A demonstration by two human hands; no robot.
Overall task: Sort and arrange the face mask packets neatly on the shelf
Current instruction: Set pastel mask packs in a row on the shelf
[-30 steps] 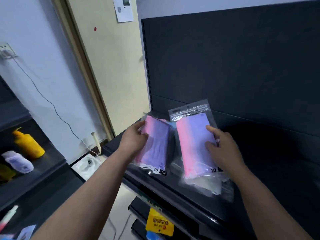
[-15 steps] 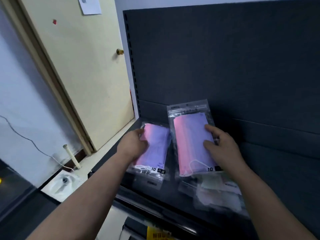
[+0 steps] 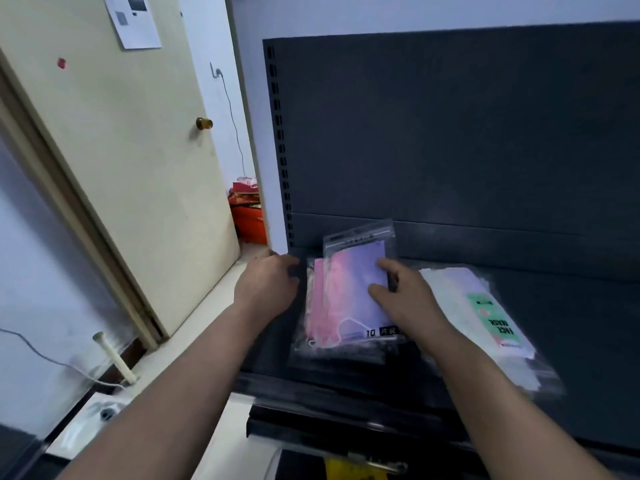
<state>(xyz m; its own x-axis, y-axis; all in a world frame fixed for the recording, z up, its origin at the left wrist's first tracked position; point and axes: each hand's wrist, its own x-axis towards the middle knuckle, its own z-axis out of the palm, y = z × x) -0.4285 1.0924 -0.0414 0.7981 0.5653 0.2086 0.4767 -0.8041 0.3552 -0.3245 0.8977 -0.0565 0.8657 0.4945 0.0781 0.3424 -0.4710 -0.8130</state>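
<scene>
I count two pink-and-purple mask packets (image 3: 356,289) lying stacked on the shelf (image 3: 571,306), the upper one shifted a little toward the back panel. Just to their right is a pile of pale packets (image 3: 460,296) with a green label; I can't count those. My right hand (image 3: 403,299) lies on the top pink packet, thumb and forefinger laid fairly straight across its face, the other fingers hidden. My left hand (image 3: 266,285) sits at the stack's left edge, fingers curled inward; I cannot tell whether it grips or only touches the plastic.
</scene>
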